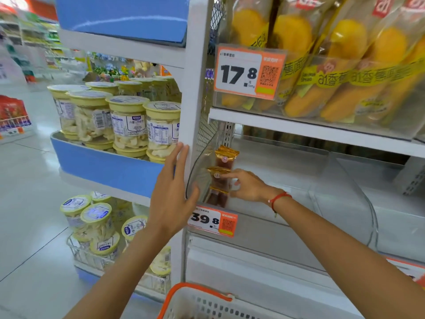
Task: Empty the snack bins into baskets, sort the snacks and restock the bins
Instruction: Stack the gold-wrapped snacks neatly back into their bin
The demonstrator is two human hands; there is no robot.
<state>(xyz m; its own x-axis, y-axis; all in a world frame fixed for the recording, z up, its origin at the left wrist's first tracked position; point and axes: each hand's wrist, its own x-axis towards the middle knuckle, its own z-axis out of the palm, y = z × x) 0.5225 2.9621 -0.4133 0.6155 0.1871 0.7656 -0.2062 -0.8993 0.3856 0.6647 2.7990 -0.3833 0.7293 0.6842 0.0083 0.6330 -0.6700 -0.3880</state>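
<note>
I'm watching the restock end of the job: right hand (245, 185) is reaching into the clear bin (345, 180) on the middle shelf, fingers loosely curled, index tip touching the upper one of the gold-topped snack packs (223, 166). Can't tell whether it's pinching that pack or just nudging it. Packs are standing upright, long axis vertical, stacked against the bin's left wall at the front corner; the rest of the bin is looking bare.

Left hand (171, 192) is spread flat, fingers straight, pressing on the white upright post (195, 88) and the bin's curved clear edge, holding nothing.

Key relation: packs are lying just left of the right hand's fingertips, between the two hands, with the right one nearer and on the open side. Any push is going leftward toward the wall. Basket (207, 302) with orange handle is sitting below, near me. Price tag (212, 221) reading 39.8 is hanging under the packs.
</note>
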